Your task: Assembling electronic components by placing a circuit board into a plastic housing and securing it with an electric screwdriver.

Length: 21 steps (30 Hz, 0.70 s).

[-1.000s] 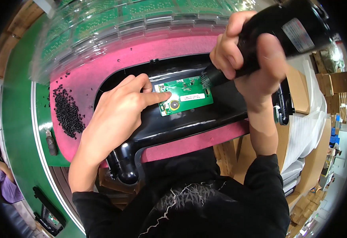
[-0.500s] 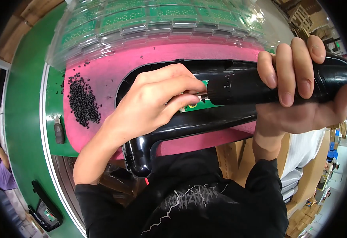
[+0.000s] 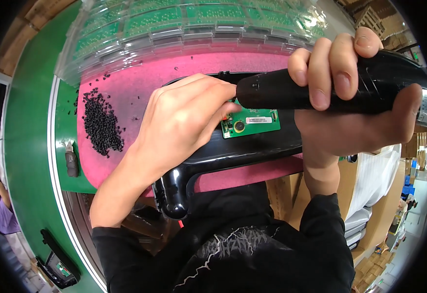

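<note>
My right hand (image 3: 352, 110) is wrapped round a thick black electric screwdriver (image 3: 272, 92), which lies nearly level and points left. At its front end, the thumb and fingers of my left hand (image 3: 177, 119) are pinched together; they hide the driver's tip and whatever they hold. Just below the tip, a green circuit board (image 3: 260, 128) with a white label and a small round black part sits inside a glossy black plastic housing (image 3: 218, 157). The housing rests on the pink mat (image 3: 150, 73), and its rounded leg sticks out toward me past the mat's near edge.
A heap of tiny black screws (image 3: 101, 124) lies on the mat's left side. Beyond the mat, clear plastic trays (image 3: 184, 31) hold green boards. A small dark bottle (image 3: 71, 162) and another black housing (image 3: 60, 266) are on the green bench. A purple-sleeved person (image 3: 4, 215) is far left.
The screwdriver and my right hand have shifted left and up, uncovering more of the circuit board. My left hand has moved slightly left and up; the metal bit seen earlier is now hidden.
</note>
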### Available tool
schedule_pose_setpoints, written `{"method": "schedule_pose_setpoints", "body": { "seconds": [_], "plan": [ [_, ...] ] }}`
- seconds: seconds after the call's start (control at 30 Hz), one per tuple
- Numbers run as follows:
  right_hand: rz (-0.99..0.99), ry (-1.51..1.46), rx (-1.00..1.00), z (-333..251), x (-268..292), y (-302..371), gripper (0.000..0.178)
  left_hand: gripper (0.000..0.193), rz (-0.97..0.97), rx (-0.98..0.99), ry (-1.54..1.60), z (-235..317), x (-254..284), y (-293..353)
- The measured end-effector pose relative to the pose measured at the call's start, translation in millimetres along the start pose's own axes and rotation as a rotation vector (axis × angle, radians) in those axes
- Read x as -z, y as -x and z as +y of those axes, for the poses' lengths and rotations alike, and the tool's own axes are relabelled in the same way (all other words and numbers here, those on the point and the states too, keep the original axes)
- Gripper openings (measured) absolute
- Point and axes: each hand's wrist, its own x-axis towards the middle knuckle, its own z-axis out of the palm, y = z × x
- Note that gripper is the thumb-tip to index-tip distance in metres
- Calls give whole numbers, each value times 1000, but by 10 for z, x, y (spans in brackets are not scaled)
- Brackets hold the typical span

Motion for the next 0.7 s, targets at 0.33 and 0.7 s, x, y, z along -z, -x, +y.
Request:
{"method": "schedule_pose_setpoints", "body": {
  "seconds": [0.33, 0.7],
  "plan": [
    [116, 38, -122, 338, -20, 64, 60, 6, 143, 182, -278, -87, 38, 13],
    [-57, 300, -203, 469, -49, 4, 50, 11, -19, 335, -185, -71, 8, 66]
  ]
}}
